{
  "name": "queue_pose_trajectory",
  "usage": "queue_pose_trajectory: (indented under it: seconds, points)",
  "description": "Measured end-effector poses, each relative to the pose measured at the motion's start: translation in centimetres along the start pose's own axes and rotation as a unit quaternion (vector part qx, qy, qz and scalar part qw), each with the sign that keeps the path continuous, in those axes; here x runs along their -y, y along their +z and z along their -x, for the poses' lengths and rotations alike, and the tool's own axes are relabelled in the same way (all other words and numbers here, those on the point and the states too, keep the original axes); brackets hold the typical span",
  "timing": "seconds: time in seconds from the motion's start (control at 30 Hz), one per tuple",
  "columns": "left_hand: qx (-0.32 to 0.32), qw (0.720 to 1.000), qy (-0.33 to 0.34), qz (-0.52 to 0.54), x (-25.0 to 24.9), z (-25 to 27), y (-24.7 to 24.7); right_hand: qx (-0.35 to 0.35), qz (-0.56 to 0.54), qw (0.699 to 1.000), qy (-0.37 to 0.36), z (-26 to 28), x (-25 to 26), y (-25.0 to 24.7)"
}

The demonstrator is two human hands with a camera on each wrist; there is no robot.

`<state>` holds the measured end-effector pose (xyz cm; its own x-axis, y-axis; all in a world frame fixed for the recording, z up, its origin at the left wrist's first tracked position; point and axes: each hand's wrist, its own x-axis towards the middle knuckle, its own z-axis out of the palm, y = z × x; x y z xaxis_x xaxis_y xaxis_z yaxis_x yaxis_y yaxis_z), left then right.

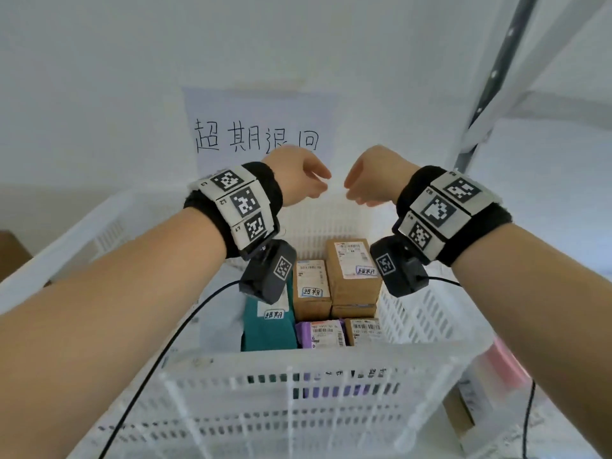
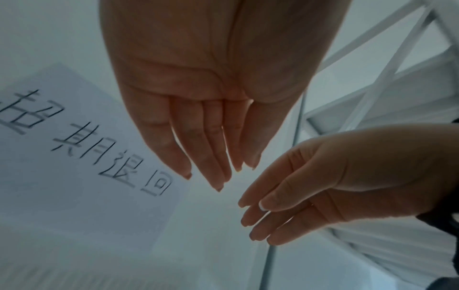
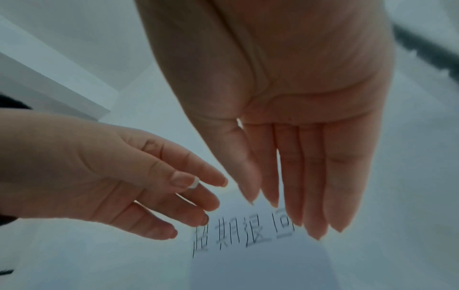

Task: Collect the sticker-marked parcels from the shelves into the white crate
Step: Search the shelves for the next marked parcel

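Note:
The white crate (image 1: 298, 379) stands below me with several parcels inside. Two brown boxes (image 1: 352, 270) (image 1: 311, 289) and a teal parcel (image 1: 270, 323) carry handwritten stickers; a purple parcel (image 1: 321, 334) and another brown box (image 1: 364, 329) lie nearer. Both hands hover empty above the crate's far side, almost touching. My left hand (image 1: 301, 177) (image 2: 211, 153) has straight fingers, and so has my right hand (image 1: 367, 180) (image 3: 298, 186).
A paper sign (image 1: 258, 137) with handwritten characters hangs on the white wall behind the crate. A metal shelf frame (image 1: 496, 77) rises at the right. A cardboard box (image 1: 13, 253) sits at the far left. A pink item (image 1: 506, 362) lies right of the crate.

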<state>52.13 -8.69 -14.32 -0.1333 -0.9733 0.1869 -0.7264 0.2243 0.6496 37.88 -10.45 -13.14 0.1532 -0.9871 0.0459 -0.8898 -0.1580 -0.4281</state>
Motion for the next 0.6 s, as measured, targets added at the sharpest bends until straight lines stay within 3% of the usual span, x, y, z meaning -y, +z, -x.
queue_pose_trajectory:
  seconds: [0.13, 0.23, 0.4, 0.6]
  points:
    - [-0.004, 0.997, 0.072, 0.015, -2.1, 4.5, -1.9, -0.071, -0.039, 0.996, 0.037, 6.0, 1.8, -2.0]
    - [0.035, 0.994, 0.099, 0.024, -2.2, 8.3, -1.4, -0.085, -0.067, 0.992, 0.062, 11.3, 2.6, -1.5]
    - [0.110, 0.986, 0.117, 0.037, -3.2, 13.3, 1.4, -0.072, -0.101, 0.983, 0.134, 19.4, 1.7, -0.2]
    - [0.173, 0.969, 0.177, -0.011, -6.3, 17.7, 7.0, -0.085, -0.100, 0.967, 0.217, 27.2, -2.7, 0.6]
